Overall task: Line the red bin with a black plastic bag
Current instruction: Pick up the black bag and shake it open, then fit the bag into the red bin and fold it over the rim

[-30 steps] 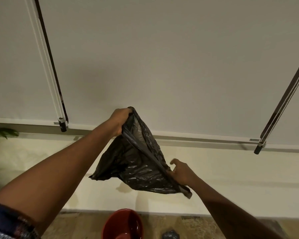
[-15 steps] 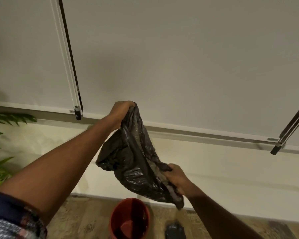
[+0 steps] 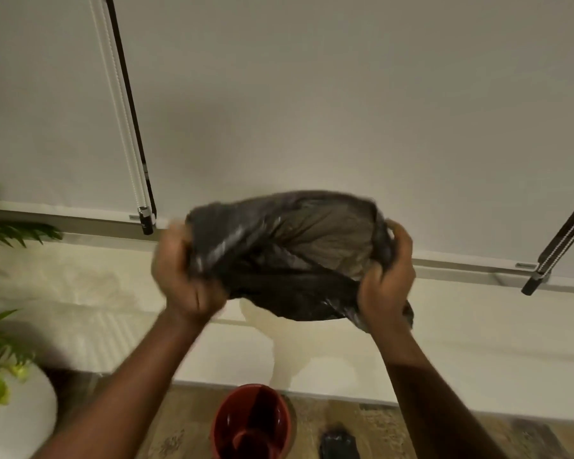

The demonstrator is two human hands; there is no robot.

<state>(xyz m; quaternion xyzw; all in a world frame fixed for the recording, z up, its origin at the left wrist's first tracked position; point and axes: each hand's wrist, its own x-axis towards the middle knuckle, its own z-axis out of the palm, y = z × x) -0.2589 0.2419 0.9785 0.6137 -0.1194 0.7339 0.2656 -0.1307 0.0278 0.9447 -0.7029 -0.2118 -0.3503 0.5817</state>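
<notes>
Bag (image 3: 289, 256) above bin (image 3: 252, 425), btwn hands (image 3: 188, 276)

White roller blinds (image 3: 312, 94), wood floor (image 3: 166, 435), plant (image 3: 0, 342)

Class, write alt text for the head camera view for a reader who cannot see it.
Two bare hands, left hand and right hand, hold a black plastic bag stretched open in the air. The red bin stands unlined on the floor below, with a potted plant at the left.

Black bag (image 3: 289, 256) aloft above red bin (image 3: 252, 422)
</notes>
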